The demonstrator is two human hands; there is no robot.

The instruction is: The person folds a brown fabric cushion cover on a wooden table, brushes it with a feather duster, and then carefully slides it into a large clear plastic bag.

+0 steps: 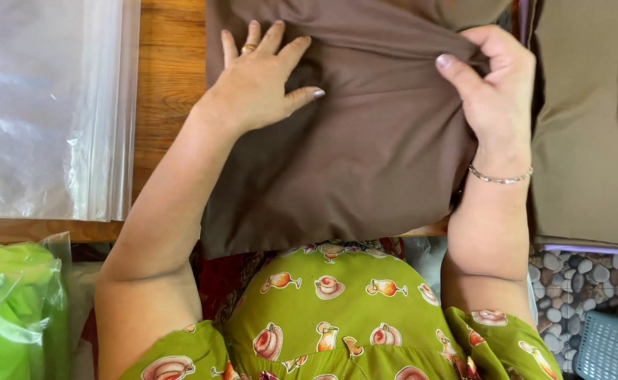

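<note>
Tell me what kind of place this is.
Probably a small garment-packing or tailoring workspace. The left hand presses flat on folded brown cloth on a wooden table while the right hand pinches its edge; clear plastic bags are stacked alongside.

cloth (365, 155) on table (171, 70), plastic sheets (41, 105) left of it

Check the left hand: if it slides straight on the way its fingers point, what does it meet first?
The left hand lies flat on the brown cloth, fingers pointing away from the body. Straight on, only more of that cloth shows up to the picture's top edge.
</note>
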